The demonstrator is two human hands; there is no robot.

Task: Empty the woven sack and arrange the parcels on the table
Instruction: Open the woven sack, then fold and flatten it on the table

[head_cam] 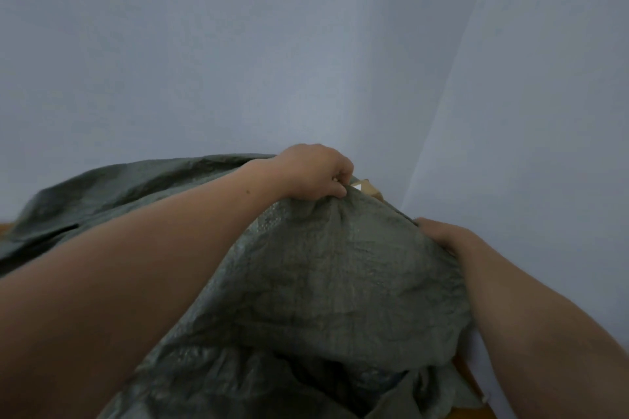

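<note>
By the pale wall (238, 44) corner, our left hand (315, 172) grips the bunched woven sack (323, 265) on the counter (476, 413), a cardboard parcel (366, 188) peeking out beside it, while our right hand (446, 235) lies against the sack, its grip impossible to tell.

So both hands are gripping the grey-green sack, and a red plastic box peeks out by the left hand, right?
Not quite. The left hand and right hand do both grip the woven sack, but what peeks out by the left hand is the corner of a brown cardboard parcel, not a red plastic box. The head view shows it.
</note>
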